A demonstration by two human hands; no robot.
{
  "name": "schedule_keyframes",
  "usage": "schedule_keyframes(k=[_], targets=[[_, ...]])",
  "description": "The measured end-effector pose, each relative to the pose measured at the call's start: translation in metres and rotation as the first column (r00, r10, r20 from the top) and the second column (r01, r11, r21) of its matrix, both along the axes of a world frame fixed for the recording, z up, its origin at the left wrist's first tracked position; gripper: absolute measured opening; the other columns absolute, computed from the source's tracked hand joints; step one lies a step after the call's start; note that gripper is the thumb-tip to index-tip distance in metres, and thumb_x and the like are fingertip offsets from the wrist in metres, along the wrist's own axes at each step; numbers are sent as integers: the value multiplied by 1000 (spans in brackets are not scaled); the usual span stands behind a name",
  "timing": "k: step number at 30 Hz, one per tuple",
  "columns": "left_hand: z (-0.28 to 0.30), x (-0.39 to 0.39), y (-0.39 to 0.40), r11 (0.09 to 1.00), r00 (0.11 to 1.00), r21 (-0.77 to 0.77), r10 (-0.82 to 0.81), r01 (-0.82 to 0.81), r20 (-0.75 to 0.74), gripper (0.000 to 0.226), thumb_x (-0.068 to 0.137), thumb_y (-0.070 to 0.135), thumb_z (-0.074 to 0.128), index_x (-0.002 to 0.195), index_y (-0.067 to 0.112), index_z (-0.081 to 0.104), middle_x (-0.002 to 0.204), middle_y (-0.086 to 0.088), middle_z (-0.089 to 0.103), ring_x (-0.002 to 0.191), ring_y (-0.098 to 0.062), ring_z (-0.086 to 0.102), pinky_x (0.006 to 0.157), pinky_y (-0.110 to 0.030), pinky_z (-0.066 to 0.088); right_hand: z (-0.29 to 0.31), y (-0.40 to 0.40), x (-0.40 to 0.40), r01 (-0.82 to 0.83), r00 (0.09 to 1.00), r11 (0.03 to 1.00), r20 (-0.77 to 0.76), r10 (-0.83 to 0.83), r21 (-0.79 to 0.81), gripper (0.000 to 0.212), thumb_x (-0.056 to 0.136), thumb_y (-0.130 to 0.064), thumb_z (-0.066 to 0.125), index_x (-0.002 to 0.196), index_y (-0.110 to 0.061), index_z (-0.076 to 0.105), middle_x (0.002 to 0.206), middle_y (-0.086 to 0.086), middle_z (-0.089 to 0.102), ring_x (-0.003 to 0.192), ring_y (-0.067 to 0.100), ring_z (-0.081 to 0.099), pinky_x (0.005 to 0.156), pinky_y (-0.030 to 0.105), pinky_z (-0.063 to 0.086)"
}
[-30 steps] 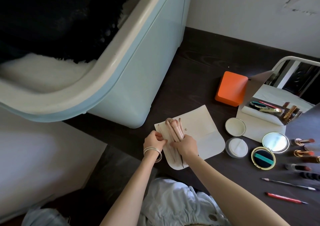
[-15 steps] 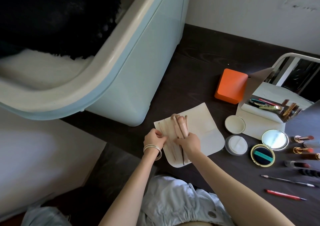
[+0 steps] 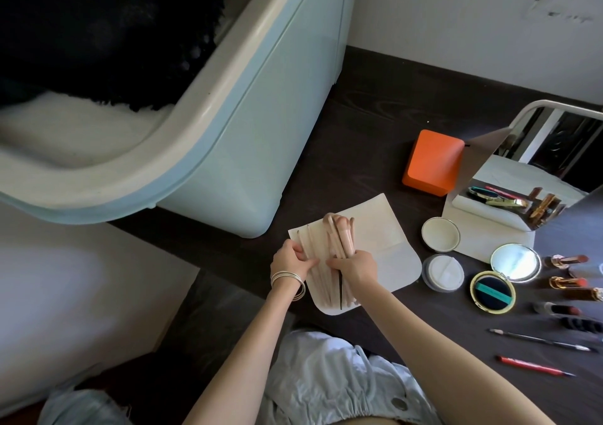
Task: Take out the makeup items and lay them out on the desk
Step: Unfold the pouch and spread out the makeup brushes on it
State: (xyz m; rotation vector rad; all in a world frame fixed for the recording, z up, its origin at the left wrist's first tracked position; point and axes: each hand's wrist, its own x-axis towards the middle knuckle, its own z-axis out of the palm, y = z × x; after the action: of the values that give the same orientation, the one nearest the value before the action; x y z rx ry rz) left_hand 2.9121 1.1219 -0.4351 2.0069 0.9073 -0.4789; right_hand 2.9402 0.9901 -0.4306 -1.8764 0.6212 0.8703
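Observation:
A cream brush pouch (image 3: 385,248) lies unfolded on the dark desk (image 3: 368,137), near its front edge. My right hand (image 3: 354,266) grips a bundle of pink makeup brushes (image 3: 341,235) standing up out of the pouch's pockets. My left hand (image 3: 290,260) pinches the pouch's left pocket edge and holds it down. To the right lie a round lid (image 3: 440,233), a powder puff jar (image 3: 443,272), an open gold compact (image 3: 493,295) with its mirror (image 3: 515,262), lipsticks (image 3: 567,282), a thin pencil (image 3: 541,340) and a red pencil (image 3: 532,366).
A large pale blue tub-like seat (image 3: 228,124) overhangs the desk's left end, close to the pouch. An orange box (image 3: 432,162) and a standing mirror (image 3: 535,163) sit at the back right. A white wall runs behind the desk.
The bundle of brushes has slid a little further up out of the pockets in my right hand. My left hand stays on the pouch.

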Motion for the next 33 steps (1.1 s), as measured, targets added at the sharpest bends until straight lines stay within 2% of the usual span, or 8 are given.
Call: schedule_keyframes(k=[6,10,13,16,22,25,29,33], targets=[[1,0,-2,1000,1000,23,-17,17,11,35,71,25,79,94,14,54,82,2,63,80,-25,68,79,-40,55,-1,1,-2,-14,999,1000,46,16,-26,35,76,-24,75,103,-7,62,89,7,64,78,22,59,56,27,41],[0,1,-2,999,999,35,-34,33,12,36,72,23,78,96,11,55,88,-3,66,81,-25,68,79,-39,55,2,0,0,0,999,998,51,-3,59,26,77,-22,75,96,-7,63,81,4,62,72,18,57,56,24,42],[-1,0,-1,999,999,29,-29,29,18,38,71,25,79,97,10,55,88,-2,66,82,-25,68,79,-38,54,4,-8,5,5,1000,990,-2,-5,142,24,80,-25,72,94,-7,63,83,6,64,81,23,62,72,33,52],[-1,-1,-1,999,999,29,-28,27,20,41,71,24,79,100,9,54,89,-3,66,84,-25,67,80,-37,53,6,-18,7,-17,999,981,-27,23,191,19,83,-22,70,93,-8,63,89,11,66,87,27,63,86,42,54],[3,1,-5,995,999,89,-39,37,23,52,70,31,79,107,8,49,95,-2,58,90,-22,61,77,-34,48,10,-30,8,-34,999,987,4,34,155,20,79,-12,73,94,-6,61,83,6,63,72,16,59,59,23,47],[4,4,-7,993,999,108,-38,37,15,55,69,32,80,108,9,47,107,-7,58,93,-24,60,74,-34,46,10,-28,8,-35,999,994,18,33,99,23,77,-14,75,93,-10,60,78,1,61,69,13,56,54,21,42],[5,6,-9,993,999,109,-43,44,-5,55,69,32,79,107,10,46,109,-8,57,91,-24,61,70,-32,45,8,-24,8,2,1000,998,26,-4,70,24,76,-15,76,94,-11,61,77,0,60,68,12,55,52,21,39],[5,6,-10,993,999,107,-38,39,-13,56,69,32,80,107,9,46,110,-9,57,91,-24,60,69,-31,45,7,-21,5,61,998,995,29,-63,76,17,77,-17,75,80,-15,58,74,0,60,66,13,56,51,21,39]])
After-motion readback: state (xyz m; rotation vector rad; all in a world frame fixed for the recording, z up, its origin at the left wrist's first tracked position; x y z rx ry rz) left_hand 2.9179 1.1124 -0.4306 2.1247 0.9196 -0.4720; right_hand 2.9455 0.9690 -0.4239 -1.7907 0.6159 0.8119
